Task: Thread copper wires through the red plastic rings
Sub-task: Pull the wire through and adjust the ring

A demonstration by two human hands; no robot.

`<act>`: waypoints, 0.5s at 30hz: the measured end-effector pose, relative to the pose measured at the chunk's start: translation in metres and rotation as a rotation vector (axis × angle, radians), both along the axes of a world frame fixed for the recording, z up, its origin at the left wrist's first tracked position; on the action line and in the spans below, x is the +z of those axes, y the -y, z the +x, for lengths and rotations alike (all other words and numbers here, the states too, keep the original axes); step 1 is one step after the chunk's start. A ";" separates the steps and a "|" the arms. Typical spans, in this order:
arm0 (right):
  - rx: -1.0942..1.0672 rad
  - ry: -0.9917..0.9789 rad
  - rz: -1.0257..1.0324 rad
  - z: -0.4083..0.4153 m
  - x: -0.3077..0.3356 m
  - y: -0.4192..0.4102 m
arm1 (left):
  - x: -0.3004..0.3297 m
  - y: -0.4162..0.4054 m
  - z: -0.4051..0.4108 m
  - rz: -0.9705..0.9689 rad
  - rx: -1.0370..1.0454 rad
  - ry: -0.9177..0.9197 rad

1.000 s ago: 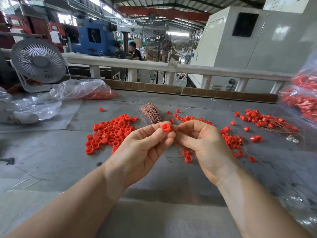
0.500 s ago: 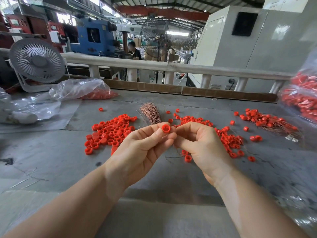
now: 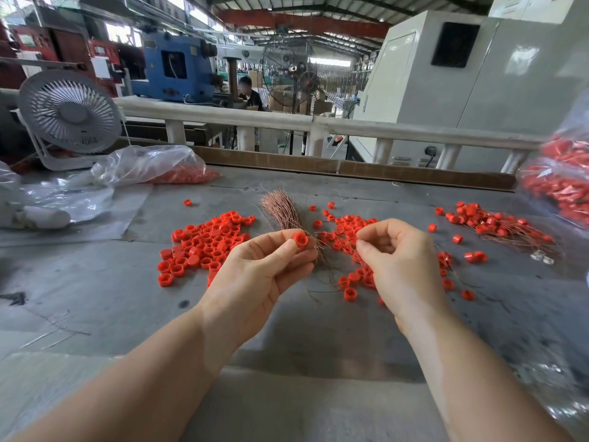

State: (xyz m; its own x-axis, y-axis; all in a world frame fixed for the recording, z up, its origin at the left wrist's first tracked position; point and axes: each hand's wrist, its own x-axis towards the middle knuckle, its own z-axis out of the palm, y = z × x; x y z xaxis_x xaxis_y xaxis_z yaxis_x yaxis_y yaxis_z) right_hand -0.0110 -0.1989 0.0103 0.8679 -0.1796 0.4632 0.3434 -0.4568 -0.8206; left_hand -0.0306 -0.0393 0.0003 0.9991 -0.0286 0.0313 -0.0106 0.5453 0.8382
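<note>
The red ring [image 3: 300, 240] is sitting pinched in the left hand [image 3: 264, 275] above the table. The right hand [image 3: 398, 263] is curling beside it, seemingly pinching a thin wire. The wire may be bending and missing the hole.

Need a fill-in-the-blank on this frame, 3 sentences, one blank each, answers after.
1. The left hand pinches one red ring between thumb and ____.
2. The bundle of copper wires lies on the table just ____ the left hand.
3. The loose pile of rings lies to the ____ of both hands.

Answers: fingers; behind; left
</note>
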 end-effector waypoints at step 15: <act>-0.198 -0.241 -0.643 -0.007 -0.002 -0.001 | -0.003 0.001 0.001 -0.015 -0.034 0.004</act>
